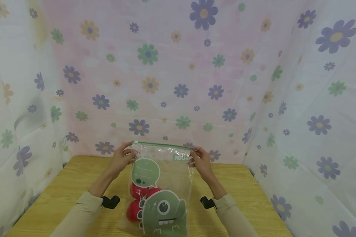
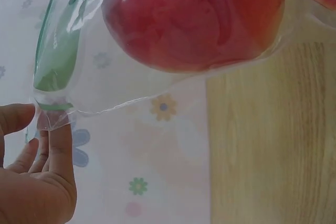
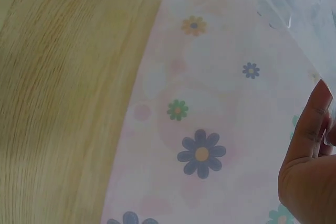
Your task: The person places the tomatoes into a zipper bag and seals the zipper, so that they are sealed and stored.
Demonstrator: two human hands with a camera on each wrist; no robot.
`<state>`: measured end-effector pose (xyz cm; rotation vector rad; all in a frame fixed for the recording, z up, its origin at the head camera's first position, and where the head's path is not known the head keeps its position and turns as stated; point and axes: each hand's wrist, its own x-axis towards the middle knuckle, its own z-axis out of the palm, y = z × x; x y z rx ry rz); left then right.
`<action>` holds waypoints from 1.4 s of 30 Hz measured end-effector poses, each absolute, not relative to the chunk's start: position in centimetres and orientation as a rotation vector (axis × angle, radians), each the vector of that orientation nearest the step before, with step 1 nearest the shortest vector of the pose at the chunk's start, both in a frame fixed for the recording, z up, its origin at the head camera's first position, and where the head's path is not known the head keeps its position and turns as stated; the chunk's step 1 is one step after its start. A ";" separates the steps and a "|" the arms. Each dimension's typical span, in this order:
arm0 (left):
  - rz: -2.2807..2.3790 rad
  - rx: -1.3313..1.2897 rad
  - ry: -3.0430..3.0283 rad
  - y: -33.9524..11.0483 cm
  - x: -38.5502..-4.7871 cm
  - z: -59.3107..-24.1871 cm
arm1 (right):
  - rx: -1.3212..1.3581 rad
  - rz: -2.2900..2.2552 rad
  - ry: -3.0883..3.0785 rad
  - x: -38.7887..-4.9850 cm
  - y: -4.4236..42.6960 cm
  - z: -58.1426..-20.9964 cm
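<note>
A clear zip bag (image 1: 175, 174) with a green slider strip along its top and a green one-eyed monster print hangs upright between both hands. Several round red fruits, perhaps apples or peaches (image 1: 134, 211), lie inside it toward the left. My left hand (image 1: 122, 158) pinches the bag's upper left corner, by the white slider. At the upper right corner my right hand (image 1: 202, 162) grips the edge between thumb and fingers. In the left wrist view one red fruit (image 2: 194, 19) shows large through the plastic. The right wrist view catches only part of the right hand (image 3: 310, 166).
Below the bag is a wood-grain table (image 1: 74, 184). Flower-patterned cloth (image 1: 166, 72) stands behind it and on both sides. A black wrist camera mount (image 1: 111, 202) sits by the left cuff, another mount (image 1: 207, 202) by the right.
</note>
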<state>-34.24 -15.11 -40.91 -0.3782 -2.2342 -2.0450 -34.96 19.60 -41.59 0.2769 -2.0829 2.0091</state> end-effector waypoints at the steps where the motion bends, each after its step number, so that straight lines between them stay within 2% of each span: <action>1: -2.045 -0.379 -2.240 -15.1 -34.3 -41.1 | 0.275 2.014 -2.085 -35.2 19.6 -41.8; 14: -2.039 -0.343 -2.427 -15.9 -34.9 -44.4 | 0.292 2.071 -2.196 -36.1 19.6 -44.6; 22: -2.113 -0.444 -2.469 -16.4 -34.9 -46.4 | 0.289 2.063 -2.246 -36.4 19.5 -46.2; 31: -2.104 -0.390 -2.524 -16.6 -35.0 -48.3 | 0.298 2.009 -2.288 -37.2 19.7 -48.0; 36: -1.878 -0.335 -2.667 -17.4 -34.5 -49.0 | 0.344 1.856 -2.421 -36.9 20.5 -49.1; 42: -1.252 -0.426 -2.782 -19.2 -33.8 -49.4 | 0.354 1.432 -2.612 -36.6 22.2 -49.7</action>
